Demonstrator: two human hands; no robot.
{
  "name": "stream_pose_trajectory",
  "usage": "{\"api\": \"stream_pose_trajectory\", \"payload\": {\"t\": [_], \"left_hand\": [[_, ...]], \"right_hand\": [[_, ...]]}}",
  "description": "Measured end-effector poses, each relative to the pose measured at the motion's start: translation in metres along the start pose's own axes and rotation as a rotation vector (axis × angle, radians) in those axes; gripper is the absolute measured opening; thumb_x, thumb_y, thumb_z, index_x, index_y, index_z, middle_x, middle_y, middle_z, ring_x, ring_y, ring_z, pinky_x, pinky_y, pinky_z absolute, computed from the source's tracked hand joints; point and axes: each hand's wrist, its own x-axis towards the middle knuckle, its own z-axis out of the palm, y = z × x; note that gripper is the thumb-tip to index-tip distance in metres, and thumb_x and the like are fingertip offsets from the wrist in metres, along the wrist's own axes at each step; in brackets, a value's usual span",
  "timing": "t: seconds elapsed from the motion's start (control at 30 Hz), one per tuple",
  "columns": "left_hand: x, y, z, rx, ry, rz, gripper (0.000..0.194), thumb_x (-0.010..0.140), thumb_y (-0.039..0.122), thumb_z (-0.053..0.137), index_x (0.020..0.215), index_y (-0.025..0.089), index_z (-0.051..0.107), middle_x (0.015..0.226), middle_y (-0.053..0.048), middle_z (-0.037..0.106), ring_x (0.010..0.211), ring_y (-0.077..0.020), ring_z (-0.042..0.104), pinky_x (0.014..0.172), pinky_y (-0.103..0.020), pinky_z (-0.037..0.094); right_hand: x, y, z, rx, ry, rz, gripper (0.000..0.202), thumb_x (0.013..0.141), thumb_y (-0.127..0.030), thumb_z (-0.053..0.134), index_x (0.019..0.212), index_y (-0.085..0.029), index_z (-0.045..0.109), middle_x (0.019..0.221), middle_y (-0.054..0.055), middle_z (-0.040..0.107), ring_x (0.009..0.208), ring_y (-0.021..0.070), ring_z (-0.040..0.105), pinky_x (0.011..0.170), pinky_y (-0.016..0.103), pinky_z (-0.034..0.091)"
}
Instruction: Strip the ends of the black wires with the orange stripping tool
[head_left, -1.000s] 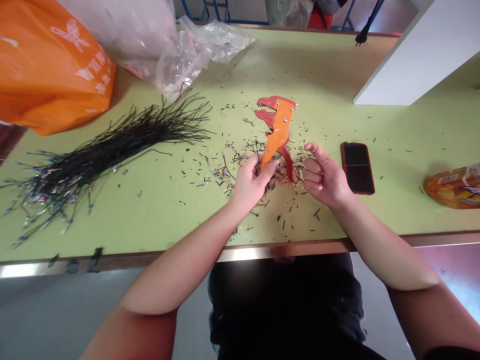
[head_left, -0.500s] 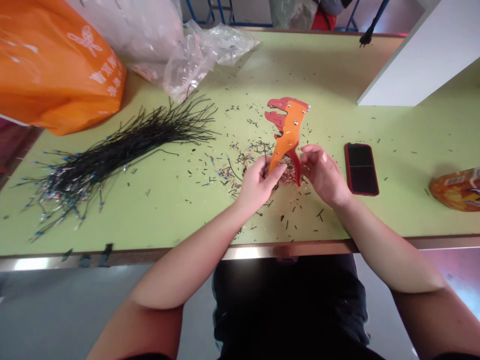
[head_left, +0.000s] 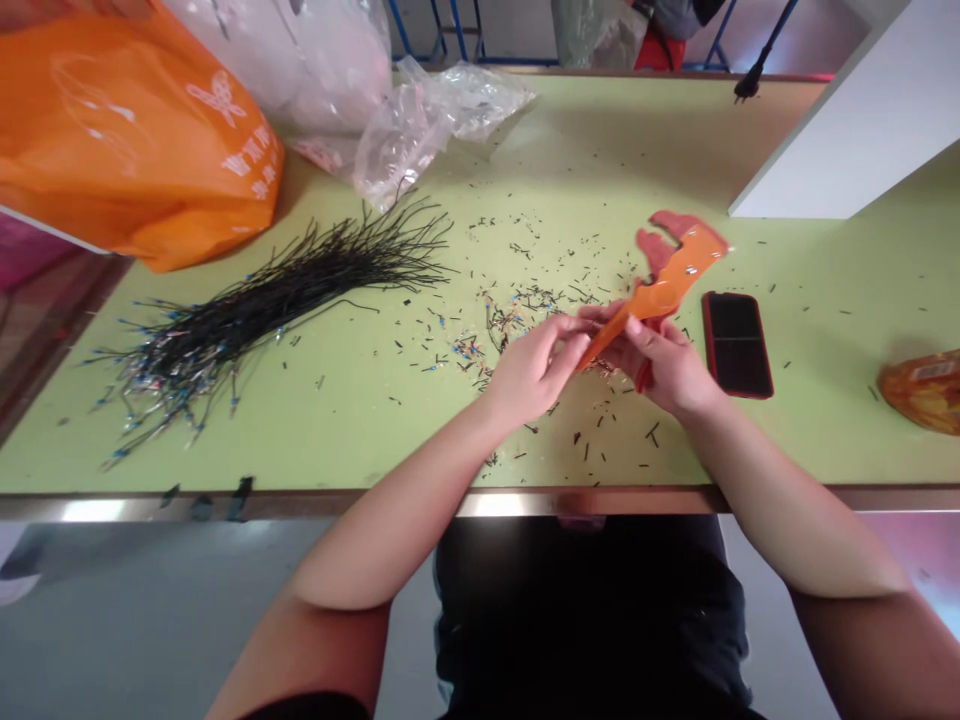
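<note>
An orange and red wire stripper [head_left: 670,283] is held between both hands above the table, its jaws up and tilted to the right. My left hand [head_left: 534,368] pinches the end of its orange handle. Closer to the jaws, my right hand [head_left: 666,362] grips it, the thumb on the orange body and the other fingers partly hidden behind it. Under and around my hands lie scattered wire offcuts [head_left: 469,347], black, coppery and blue. To the left, a bundle of black wires [head_left: 281,290] rests on the table, blue and pale tips at its near end.
On the right lie a phone [head_left: 739,345] with a red edge and an orange-wrapped bottle [head_left: 924,390]. An orange bag [head_left: 150,150] and clear plastic bags [head_left: 420,130] stand at the back left. A white panel [head_left: 847,120] rises at the back right, near a black plug [head_left: 748,84].
The wire stripper has moved right and tilted further that way. My right hand, earlier beside it with loose fingers, has closed on it. My left hand still holds the handle end.
</note>
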Motion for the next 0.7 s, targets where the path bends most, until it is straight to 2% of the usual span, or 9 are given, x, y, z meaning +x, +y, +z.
{"api": "stream_pose_trajectory", "payload": {"t": [0.1, 0.2, 0.3, 0.43, 0.53, 0.7], "left_hand": [[0.003, -0.003, -0.015, -0.011, 0.186, -0.011, 0.039, 0.113, 0.047, 0.034, 0.095, 0.022, 0.057, 0.073, 0.0, 0.061, 0.058, -0.0125, 0.054, 0.059, -0.028, 0.045], [0.006, -0.005, -0.028, -0.023, 0.234, -0.016, 0.036, 0.111, 0.047, 0.04, 0.095, 0.023, 0.061, 0.062, 0.004, 0.048, 0.054, -0.0128, 0.047, 0.057, -0.028, 0.042], [0.009, -0.005, -0.036, 0.006, 0.204, -0.013, 0.035, 0.109, 0.046, 0.044, 0.096, 0.023, 0.067, 0.067, 0.002, 0.056, 0.061, -0.0142, 0.053, 0.063, -0.029, 0.045], [0.011, -0.008, -0.036, 0.057, 0.179, 0.023, 0.034, 0.109, 0.042, 0.043, 0.097, 0.022, 0.068, 0.089, -0.003, 0.072, 0.08, -0.0167, 0.064, 0.078, -0.03, 0.052], [0.012, -0.013, -0.034, 0.076, 0.146, 0.07, 0.031, 0.109, 0.038, 0.044, 0.096, 0.021, 0.067, 0.095, -0.005, 0.075, 0.089, -0.0179, 0.068, 0.086, -0.031, 0.053], [0.013, -0.016, -0.032, 0.128, 0.089, 0.09, 0.027, 0.108, 0.031, 0.044, 0.095, 0.022, 0.066, 0.093, -0.004, 0.073, 0.087, -0.0181, 0.067, 0.081, -0.03, 0.052]], "right_hand": [[-0.004, -0.016, -0.011, -0.009, 0.046, -0.013, 0.025, 0.092, -0.042, 0.08, 0.108, -0.025, 0.071, 0.109, 0.005, 0.076, 0.112, 0.025, 0.075, 0.1, 0.044, 0.063], [-0.008, -0.021, -0.018, 0.015, -0.079, 0.108, 0.025, 0.092, -0.04, 0.08, 0.107, -0.021, 0.072, 0.1, 0.005, 0.075, 0.097, 0.0223, 0.076, 0.088, 0.038, 0.066], [-0.009, -0.014, -0.017, 0.078, -0.23, 0.267, 0.028, 0.094, -0.041, 0.079, 0.11, -0.018, 0.072, 0.096, 0.006, 0.075, 0.088, 0.0211, 0.077, 0.081, 0.037, 0.066], [-0.011, -0.004, -0.011, 0.167, -0.342, 0.419, 0.031, 0.093, -0.043, 0.079, 0.107, -0.016, 0.072, 0.096, 0.008, 0.077, 0.089, 0.0221, 0.078, 0.087, 0.039, 0.065], [-0.012, -0.001, -0.008, 0.239, -0.387, 0.47, 0.034, 0.093, -0.046, 0.079, 0.105, -0.015, 0.073, 0.094, 0.008, 0.077, 0.09, 0.0236, 0.079, 0.085, 0.038, 0.065], [-0.016, -0.003, -0.005, 0.296, -0.453, 0.523, 0.04, 0.092, -0.051, 0.079, 0.104, -0.013, 0.074, 0.089, 0.006, 0.076, 0.087, 0.023, 0.081, 0.081, 0.036, 0.065]]}}
